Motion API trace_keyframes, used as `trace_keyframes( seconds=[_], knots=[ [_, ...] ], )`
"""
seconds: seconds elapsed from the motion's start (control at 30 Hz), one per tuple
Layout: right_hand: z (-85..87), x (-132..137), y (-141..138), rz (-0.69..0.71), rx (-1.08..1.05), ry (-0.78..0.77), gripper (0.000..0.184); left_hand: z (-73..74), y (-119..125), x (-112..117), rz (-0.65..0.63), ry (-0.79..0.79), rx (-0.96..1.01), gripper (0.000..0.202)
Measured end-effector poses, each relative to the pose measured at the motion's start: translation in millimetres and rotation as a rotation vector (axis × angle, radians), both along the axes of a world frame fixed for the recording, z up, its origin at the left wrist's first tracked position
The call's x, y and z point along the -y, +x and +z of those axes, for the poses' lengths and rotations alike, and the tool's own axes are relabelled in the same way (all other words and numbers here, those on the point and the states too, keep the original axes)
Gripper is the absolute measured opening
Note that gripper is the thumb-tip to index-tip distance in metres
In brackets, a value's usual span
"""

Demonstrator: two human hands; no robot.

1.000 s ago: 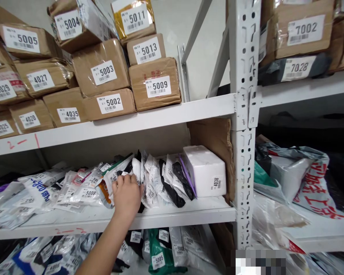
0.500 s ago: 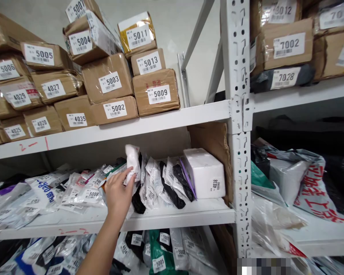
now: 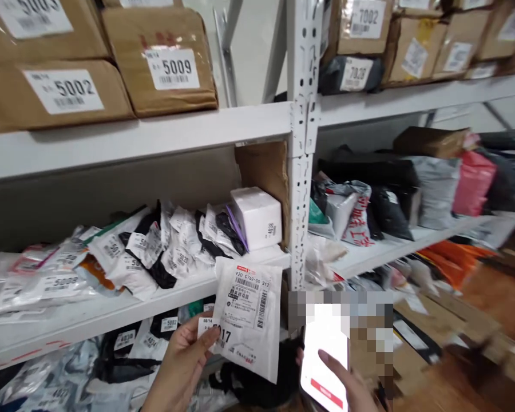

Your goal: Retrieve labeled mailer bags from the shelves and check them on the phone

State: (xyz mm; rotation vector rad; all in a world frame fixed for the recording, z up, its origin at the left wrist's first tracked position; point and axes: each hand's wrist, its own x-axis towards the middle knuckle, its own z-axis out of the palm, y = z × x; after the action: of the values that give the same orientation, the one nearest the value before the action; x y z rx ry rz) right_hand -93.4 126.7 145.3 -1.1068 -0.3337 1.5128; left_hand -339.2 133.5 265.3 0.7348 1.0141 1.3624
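A white mailing bag [image 3: 251,315] with a printed shipping label hangs in front of the shelf. My left hand [image 3: 184,357] pinches its left edge between thumb and fingers, beside a sticker ending in 17. At the lower right, my right hand [image 3: 349,383] grips a phone [image 3: 321,360] with a bright white screen and a red bar, the thumb over the screen. The upper part of the phone is blurred out. Behind the mailing bag, more numbered bags [image 3: 143,243] lean in a row on the middle shelf, next to a white foam box [image 3: 257,217].
Cardboard boxes [image 3: 163,63] with number stickers stand on the upper shelf [image 3: 154,143]. A white perforated post [image 3: 301,143] divides the two shelf units. Bags, some grey and one pink [image 3: 474,183], fill the right unit. Cartons [image 3: 438,326] lie at the lower right.
My left hand has drawn the white bag out from the shelf row and brought it nearer, label facing me. My right hand with the phone has come into view. The view has swung right.
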Motion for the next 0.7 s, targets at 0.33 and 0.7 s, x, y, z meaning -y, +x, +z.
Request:
trace_keyframes(
  seconds=[0.33,0.7],
  knots=[
    [70.5,42.7,-35.2,-0.080,-0.251,0.191,0.053,-21.9,-17.8,23.4,-0.105,-0.144,0.079,0.047],
    [70.5,95.9,-99.8,-0.188,-0.182,0.263,0.049,-28.9,-78.2,75.3,-0.140,-0.215,0.099,0.051]
  ],
)
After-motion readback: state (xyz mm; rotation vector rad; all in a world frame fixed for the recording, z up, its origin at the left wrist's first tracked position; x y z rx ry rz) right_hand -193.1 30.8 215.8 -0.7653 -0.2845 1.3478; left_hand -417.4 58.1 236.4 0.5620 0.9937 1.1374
